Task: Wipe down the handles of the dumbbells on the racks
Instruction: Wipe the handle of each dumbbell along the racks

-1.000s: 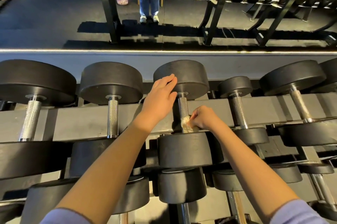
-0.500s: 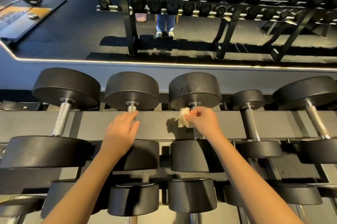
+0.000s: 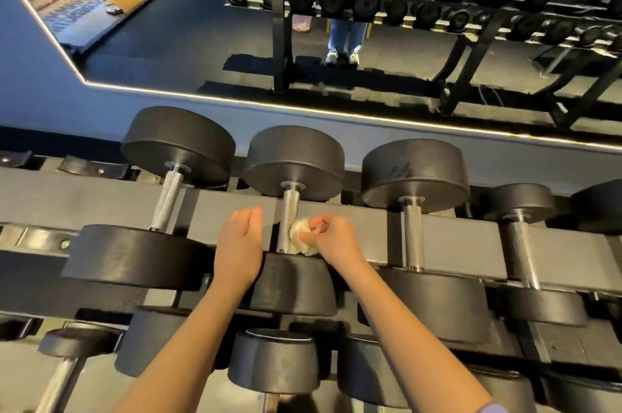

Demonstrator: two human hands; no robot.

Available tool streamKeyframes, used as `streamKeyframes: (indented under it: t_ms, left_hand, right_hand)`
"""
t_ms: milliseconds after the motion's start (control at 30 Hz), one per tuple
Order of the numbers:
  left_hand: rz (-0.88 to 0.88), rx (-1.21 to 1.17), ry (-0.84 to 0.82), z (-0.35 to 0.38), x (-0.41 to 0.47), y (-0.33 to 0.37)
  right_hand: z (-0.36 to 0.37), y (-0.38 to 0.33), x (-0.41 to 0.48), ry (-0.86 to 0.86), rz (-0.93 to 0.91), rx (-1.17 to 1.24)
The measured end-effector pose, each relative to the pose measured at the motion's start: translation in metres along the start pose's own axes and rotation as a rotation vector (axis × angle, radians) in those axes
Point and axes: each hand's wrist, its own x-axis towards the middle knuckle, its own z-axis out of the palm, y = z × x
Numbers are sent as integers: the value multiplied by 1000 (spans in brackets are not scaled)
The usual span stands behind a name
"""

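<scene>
Pinching a crumpled pale cloth [image 3: 298, 238] against the knurled steel handle [image 3: 288, 210] of a round black dumbbell [image 3: 292, 160], the right hand [image 3: 331, 241] curls tight, while the left hand [image 3: 240, 244], fingers straight, holds nothing.

No words can be read
The blue and orange floor mat [image 3: 80, 13] has white letters, but they are backwards and blurry.

Crumpled cloth [image 3: 297, 239] seemingly touches racked dumbbell's knurled handle [image 3: 286, 219].

Dumbbell heads [image 3: 292, 160] appeared matt black rubber; handle [image 3: 288, 217] knurled bright metal; rag [image 3: 298, 239] crumpled pale cloth; rack rail [image 3: 370, 227] matt grey metal.
</scene>
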Motion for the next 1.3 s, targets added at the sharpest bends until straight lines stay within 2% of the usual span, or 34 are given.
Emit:
streamKeyframes:
  t_ms: [133, 233, 400, 467, 533, 667, 733, 833, 967, 1067, 1167, 1300]
  left_hand:
    - [-32, -35, 15, 0, 0, 1]
    - [-4, -56, 20, 0, 1, -1]
    - [-8, -71, 4, 0, 1, 0]
    - [1, -76, 10, -1, 1, 0]
    - [5, -76, 15, -1, 2, -1]
    - [-7, -85, 13, 2, 5, -5]
    - [-15, -105, 17, 2, 5, -7]
    - [-26, -141, 44, 2, 4, -7]
    - [-38, -144, 54, 1, 3, -7]
    - [-34, -131, 54, 1, 3, -7]
    - [-32, -114, 52, 0, 3, -5]
    - [-9, -96, 62, 0, 2, -4]
  right_hand:
    - [12, -5, 12, -181, 49, -47]
    - [16, -4, 18, -124, 38, -61]
    - [16, -12, 32, 135, -56, -40]
    - [14, -19, 37, 185, -92, -71]
    - [14, -18, 38, 130, -80, -60]
    - [20, -6, 23, -102, 13, -111]
    - [22, -6, 22, -80, 26, -100]
    - [21, -17, 28, 77, 0, -11]
    - [24, -27, 28, 246, -128, 2]
    - [25, -20, 25, 218, -167, -114]
    - [25, -11, 23, 137, -118, -188]
    - [24, -10, 22, 122, -108, -175]
